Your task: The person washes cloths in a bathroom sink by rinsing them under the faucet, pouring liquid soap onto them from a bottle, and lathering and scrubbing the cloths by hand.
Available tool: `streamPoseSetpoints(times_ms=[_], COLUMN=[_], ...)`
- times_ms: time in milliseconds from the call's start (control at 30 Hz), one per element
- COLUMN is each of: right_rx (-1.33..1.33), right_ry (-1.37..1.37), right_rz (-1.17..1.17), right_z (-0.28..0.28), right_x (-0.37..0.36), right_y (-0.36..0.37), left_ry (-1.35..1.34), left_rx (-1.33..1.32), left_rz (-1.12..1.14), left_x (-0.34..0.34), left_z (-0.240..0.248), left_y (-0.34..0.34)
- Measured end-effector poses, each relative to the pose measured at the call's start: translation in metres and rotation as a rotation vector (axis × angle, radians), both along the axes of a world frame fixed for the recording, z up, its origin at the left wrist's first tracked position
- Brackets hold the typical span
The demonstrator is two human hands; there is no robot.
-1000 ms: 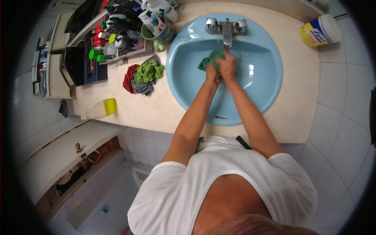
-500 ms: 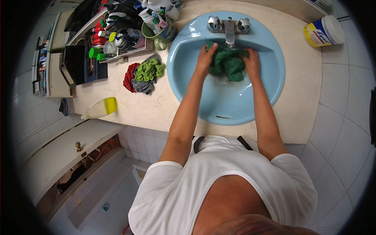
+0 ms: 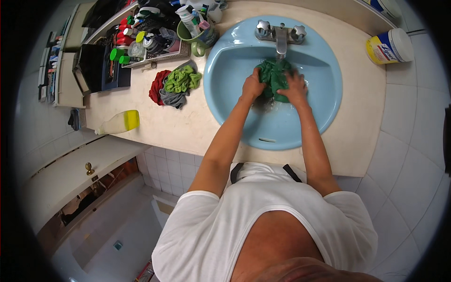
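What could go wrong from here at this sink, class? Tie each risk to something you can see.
1. Water splashing around the green cloth in the sink could wet the counter, perhaps even the heaped cloths left of the sink.
2. The bottle of yellow liquid is near the counter's front edge; a bump might send it over.
3. The cloth, under the left hand and right hand, might block the drain, which is out of sight.

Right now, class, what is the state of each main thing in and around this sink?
Dark green cloth: bunched, wet-looking
Left hand: touching the cloth's left side
Right hand: spread against its right side
Blue oval sink: wet
Chrome two-handled faucet: apparently running
Red, grey and lime-green cloths: crumpled, heaped
Clear plastic bottle: upright, partly full of yellow liquid
Yellow-and-blue tub: upright, white lid on
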State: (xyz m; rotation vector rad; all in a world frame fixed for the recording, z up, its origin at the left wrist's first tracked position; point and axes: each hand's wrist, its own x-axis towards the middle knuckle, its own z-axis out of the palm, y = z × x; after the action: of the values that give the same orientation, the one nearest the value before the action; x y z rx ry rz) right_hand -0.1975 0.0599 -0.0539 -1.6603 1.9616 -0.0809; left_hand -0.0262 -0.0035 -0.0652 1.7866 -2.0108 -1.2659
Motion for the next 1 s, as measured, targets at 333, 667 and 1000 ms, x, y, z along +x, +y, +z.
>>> streamPoseSetpoints(times_ms=[333,667,1000], right_rx=[-0.259,-0.277,0.436], right_ry=[-0.890,-1.947,-1.672], right_rz=[-0.377,-0.734,-0.432], right_z=[-0.015,0.022,0.055], right_x=[-0.004,0.041,-0.022], right_y=[-0.024,-0.017,0.017], left_ry=[0.995,1.364,0.755], left_rx=[0.595,0.768,-0.121], left_rz=[0.051,0.668,0.620], left_x=[0.019,-0.016,-0.048], left_z=[0.099,0.035,0.035], left_y=[0.007,-0.009,-0.003])
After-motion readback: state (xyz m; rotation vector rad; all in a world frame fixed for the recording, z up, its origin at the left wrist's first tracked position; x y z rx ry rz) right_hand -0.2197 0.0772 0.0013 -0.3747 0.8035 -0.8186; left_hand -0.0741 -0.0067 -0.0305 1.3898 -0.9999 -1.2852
